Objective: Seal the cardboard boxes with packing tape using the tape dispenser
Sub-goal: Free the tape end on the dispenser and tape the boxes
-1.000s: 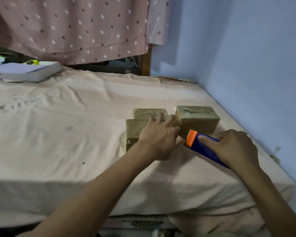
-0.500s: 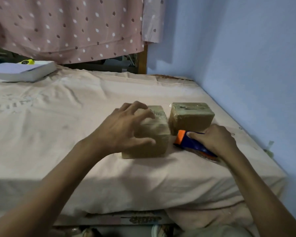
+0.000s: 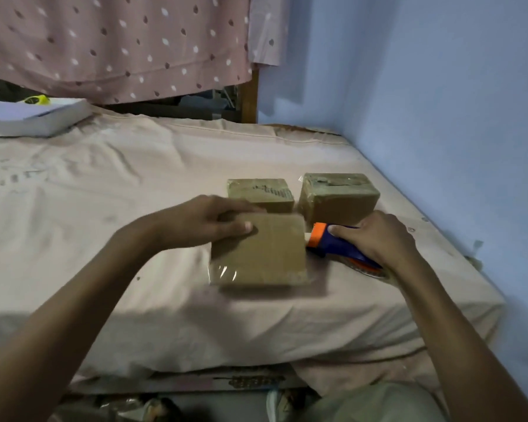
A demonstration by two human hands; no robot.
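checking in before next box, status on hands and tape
Left hand grips near box. Right hand holds tape dispenser at its right edge. Nothing blocking.

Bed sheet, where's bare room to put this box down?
The sheet lies bare left of the left hand, up to the white book. It is crowded on the right: two taped boxes, the dispenser and the right hand.
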